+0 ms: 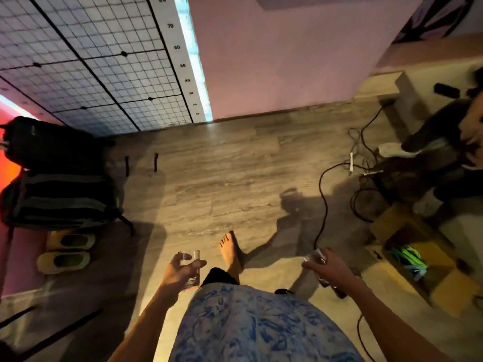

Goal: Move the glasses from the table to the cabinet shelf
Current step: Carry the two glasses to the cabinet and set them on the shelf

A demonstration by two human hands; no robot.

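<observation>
I am looking down at the wooden floor (224, 173) as I walk. My left hand (180, 273) grips a clear glass (193, 267), held upright in front of my waist. My right hand (332, 267) holds a second clear glass (315, 257), tilted and blurred by motion. One bare foot (231, 253) steps forward between the two hands. Neither the table nor the cabinet shelf is in view.
Dark bags (57, 178) and a pair of slippers (65, 252) lie at the left. Black cables (324, 205) trail over the floor at the right, near open cardboard boxes (423, 259). Another person (444, 142) sits at the far right. A gridded panel (99, 64) and pink wall stand ahead.
</observation>
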